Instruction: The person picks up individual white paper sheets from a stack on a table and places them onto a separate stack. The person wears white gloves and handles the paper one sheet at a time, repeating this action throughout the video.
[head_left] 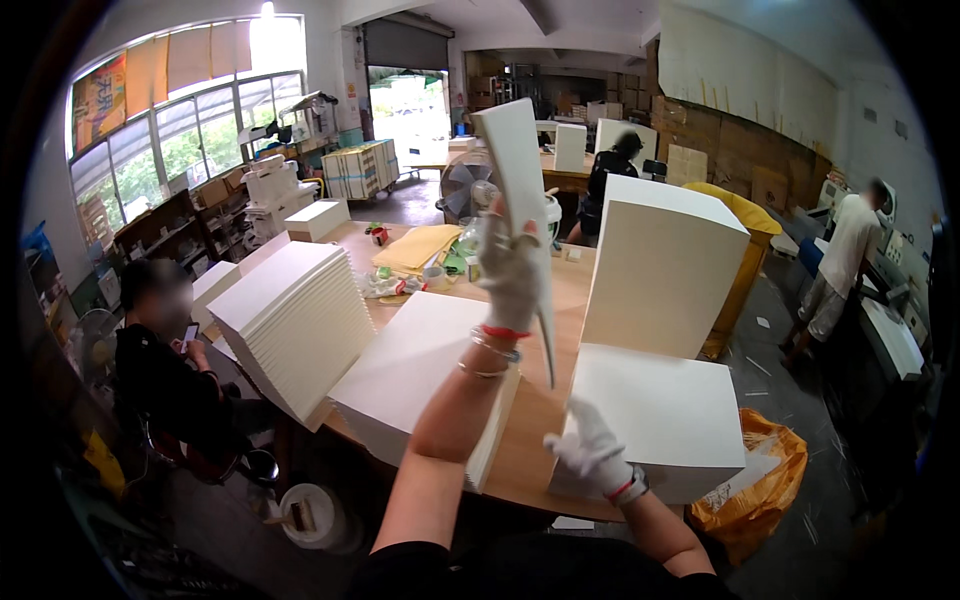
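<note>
My gloved left hand [512, 275] is raised over the middle of the table, closed around a thin sheaf of white paper [518, 175]. The sheaf stands upright and bows slightly towards its lower end. My right hand [596, 455], also gloved, has its fingers apart and holds nothing. It is by the left front edge of a low white paper stack [655, 400]. Behind that rises a taller white stack [660, 270]. Left of my raised forearm lies another wide stack [415, 345], and beyond it leans a stack with ridged, stepped sides [290, 320].
Yellow sheets [418, 245], a tape roll and small items lie on the wooden table [540, 425]. A seated person [165, 360] is at left; two others stand further off. An orange sack [765, 490] stands at right, a white bucket [315, 517] at lower left.
</note>
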